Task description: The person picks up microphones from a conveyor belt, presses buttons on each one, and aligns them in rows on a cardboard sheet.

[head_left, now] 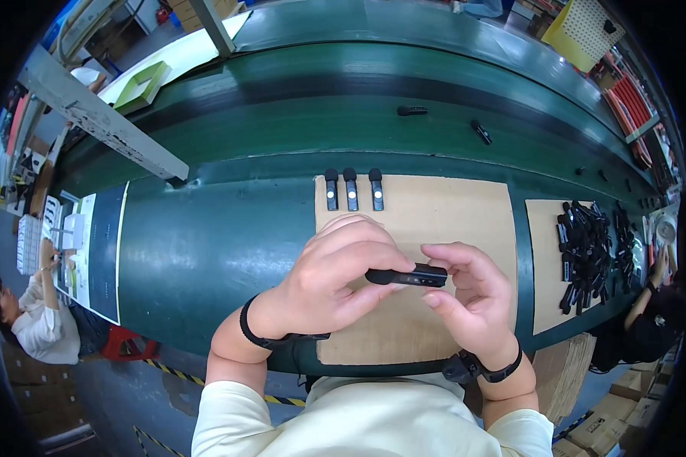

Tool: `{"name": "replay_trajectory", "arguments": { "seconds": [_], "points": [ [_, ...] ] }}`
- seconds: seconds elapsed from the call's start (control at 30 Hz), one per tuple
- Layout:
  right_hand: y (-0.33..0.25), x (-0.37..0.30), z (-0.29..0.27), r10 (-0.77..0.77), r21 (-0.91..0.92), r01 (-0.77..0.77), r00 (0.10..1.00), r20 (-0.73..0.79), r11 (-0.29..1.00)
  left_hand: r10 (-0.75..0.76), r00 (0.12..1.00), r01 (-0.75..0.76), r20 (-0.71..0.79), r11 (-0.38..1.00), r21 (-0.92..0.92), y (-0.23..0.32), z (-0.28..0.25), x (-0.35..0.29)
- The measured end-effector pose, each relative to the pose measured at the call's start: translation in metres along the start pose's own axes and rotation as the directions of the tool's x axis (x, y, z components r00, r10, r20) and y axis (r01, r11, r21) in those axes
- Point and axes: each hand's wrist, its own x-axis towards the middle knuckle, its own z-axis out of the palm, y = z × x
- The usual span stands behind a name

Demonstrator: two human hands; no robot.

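Above a tan cardboard sheet (450,221), my left hand (320,278) pinches a small black clip-on microphone (411,277) between thumb and fingers. It lies nearly level, its rounded dark foam end towards the left hand. My right hand (480,301) is around the microphone's other end, thumb and fingers spread apart, apparently not gripping it. Along the sheet's far left edge stand three similar microphones in a row: one at the left (332,192), one in the middle (351,192) and one at the right (377,192). Each shows a pale round spot.
On the right, a heap of black microphones (585,255) covers another cardboard piece (545,305). Two more, one (412,111) and another (481,132), lie on the green belt (297,122) beyond. A grey post (107,114) rises far left. People sit at the left (42,327) and right (648,320).
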Motion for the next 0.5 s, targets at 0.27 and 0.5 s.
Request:
{"name": "replay_trajectory", "arguments": {
  "seconds": [0.27, 0.5],
  "points": [
    [0.005, 0.003, -0.003, -0.225, -0.209, 0.208, 0.973, -0.057, 0.955, -0.121, 0.992, 0.122, 0.034, 0.992, -0.04, 0.008, -0.008, 0.006],
    [-0.001, 0.007, -0.005, -0.313, -0.344, 0.327, 0.945, 0.097, 0.88, -0.241, 0.964, 0.255, 0.114, 0.959, -0.124, 0.003, -0.017, -0.001]
  ]
}}
